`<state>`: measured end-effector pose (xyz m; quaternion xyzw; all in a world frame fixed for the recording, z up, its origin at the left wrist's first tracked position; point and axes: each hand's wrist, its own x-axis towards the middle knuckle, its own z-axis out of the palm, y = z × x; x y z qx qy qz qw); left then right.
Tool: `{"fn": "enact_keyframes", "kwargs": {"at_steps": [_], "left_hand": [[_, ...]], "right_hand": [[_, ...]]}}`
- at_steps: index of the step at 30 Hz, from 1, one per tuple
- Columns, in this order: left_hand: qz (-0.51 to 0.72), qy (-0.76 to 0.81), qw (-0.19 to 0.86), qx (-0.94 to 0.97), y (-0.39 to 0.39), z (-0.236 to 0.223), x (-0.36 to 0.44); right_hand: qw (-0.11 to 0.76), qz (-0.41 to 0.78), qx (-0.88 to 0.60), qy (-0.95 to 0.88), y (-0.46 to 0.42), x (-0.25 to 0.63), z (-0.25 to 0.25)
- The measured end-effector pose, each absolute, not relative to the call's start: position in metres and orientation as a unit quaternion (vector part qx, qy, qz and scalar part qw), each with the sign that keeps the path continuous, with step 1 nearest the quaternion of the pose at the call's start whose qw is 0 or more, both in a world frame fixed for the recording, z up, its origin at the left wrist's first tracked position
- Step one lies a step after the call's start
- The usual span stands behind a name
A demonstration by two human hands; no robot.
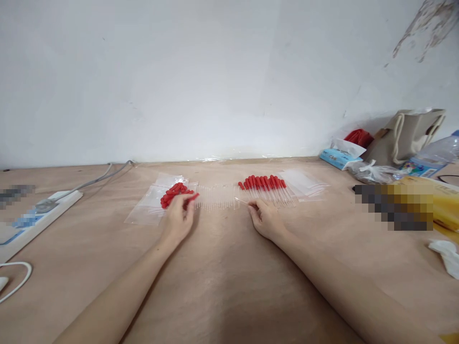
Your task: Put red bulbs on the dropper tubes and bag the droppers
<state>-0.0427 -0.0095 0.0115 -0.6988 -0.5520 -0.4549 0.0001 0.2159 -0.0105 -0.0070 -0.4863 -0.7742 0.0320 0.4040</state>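
Note:
My left hand (pixel 179 217) pinches a red rubber dropper bulb (pixel 194 196) between thumb and fingers. Just behind that hand, a heap of loose red bulbs (pixel 173 191) lies on clear plastic bags (pixel 145 208). Between my hands, a row of clear dropper tubes (pixel 217 197) is laid side by side on the table. My right hand (pixel 266 217) has its fingers closed on one thin clear tube (pixel 242 200), whose end points left. Past the right hand are several droppers with red bulbs on their tubes (pixel 267 183), lined up in a row.
More clear bags (pixel 304 184) lie right of the droppers. At left is a power strip (pixel 53 215) with a grey cable. A tissue pack (pixel 337 157), a canvas bag (pixel 409 136), a plastic bottle (pixel 435 153) and a yellow package (pixel 437 196) crowd the right. A wall (pixel 215 86) closes the back.

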Motion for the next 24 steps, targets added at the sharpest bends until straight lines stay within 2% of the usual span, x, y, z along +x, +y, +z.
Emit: {"fn": "enact_keyframes", "kwargs": {"at_steps": [4, 8, 19, 24], "left_hand": [[-0.438, -0.513, -0.206, -0.709, -0.025, 0.002, -0.012], [-0.444, -0.493, -0.298, -0.686, -0.030, -0.002, -0.004], [-0.427, -0.486, -0.280, -0.709, -0.031, -0.001, -0.004], [-0.402, -0.491, -0.209, -0.744, -0.031, 0.002, -0.006]], "right_hand": [[0.386, 0.046, -0.443, -0.808, -0.013, 0.215, -0.007], [0.372, 0.046, -0.419, -0.827, -0.015, 0.213, -0.007], [0.351, 0.031, -0.394, -0.849, -0.017, 0.204, -0.005], [0.345, 0.043, -0.367, -0.863, -0.018, 0.204, -0.005]]}}
